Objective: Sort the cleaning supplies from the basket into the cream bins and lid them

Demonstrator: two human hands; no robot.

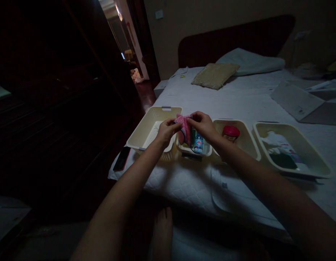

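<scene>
Toward eight o'clock from the pink cloth point(185, 127), a dark phone point(121, 158) on the bed point(168, 177) corner. At nine, a perforated basket point(138, 132), partly behind the left forearm point(135, 174). At centre, cloth pinched between left grip point(166, 132) and right grip point(203, 125), above a small basket point(208, 149) and blue bottle point(199, 142), hiding part of both. At one, farther back, a cushion point(215, 75). Near three, a wide basket point(249, 139) with a red-lidded jar point(231, 131), crossed by the right forearm point(246, 165). Beyond, toward four, an outer basket point(313, 156) with white bottle point(279, 140) and, perhaps, in dim light, a green sponge point(283, 161).
</scene>
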